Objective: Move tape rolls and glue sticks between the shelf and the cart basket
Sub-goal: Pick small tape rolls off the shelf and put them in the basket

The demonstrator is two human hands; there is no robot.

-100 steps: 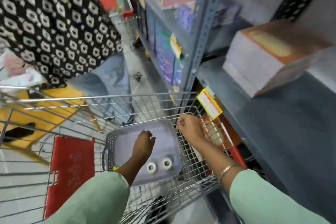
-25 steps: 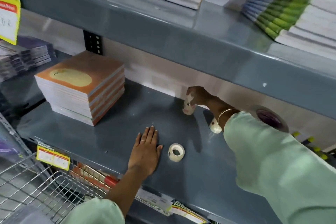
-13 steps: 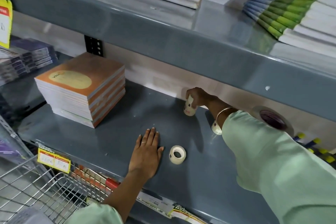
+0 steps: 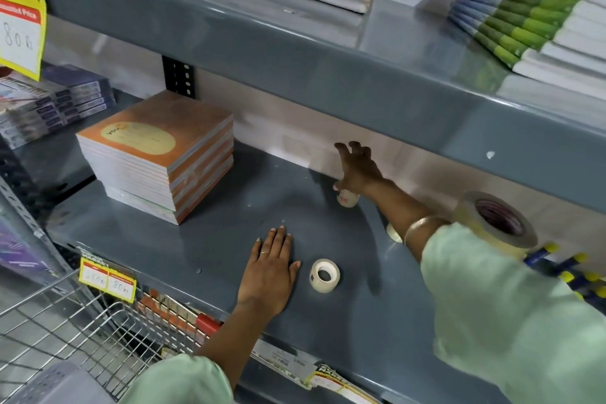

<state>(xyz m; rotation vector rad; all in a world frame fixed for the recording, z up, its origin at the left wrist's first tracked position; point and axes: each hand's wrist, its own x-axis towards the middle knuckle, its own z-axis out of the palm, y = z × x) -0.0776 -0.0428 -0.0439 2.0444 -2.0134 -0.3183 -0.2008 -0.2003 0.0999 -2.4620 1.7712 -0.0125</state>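
Note:
My right hand (image 4: pixel 357 167) hovers deep on the grey shelf (image 4: pixel 203 239) with fingers spread, its heel just above a small white tape roll (image 4: pixel 347 199) standing near the back wall. My left hand (image 4: pixel 269 275) lies flat, palm down, near the shelf's front edge. Just to its right lies another small white tape roll (image 4: pixel 324 274). A third white roll (image 4: pixel 393 233) peeks out from under my right forearm. A large beige tape roll (image 4: pixel 495 223) sits at the right. Yellow-capped glue sticks (image 4: pixel 577 275) lie behind my right sleeve.
A stack of orange notebooks (image 4: pixel 157 154) stands on the shelf's left part. The wire cart (image 4: pixel 65 321) with a grey plastic basket (image 4: pixel 49 384) is at the lower left. An upper shelf (image 4: pixel 295 43) overhangs, carrying book stacks. Price tags (image 4: pixel 106 279) hang on the shelf edge.
My right hand has let go of the small white roll at the back of the shelf and spread its fingers above it. My left hand stays flat on the shelf.

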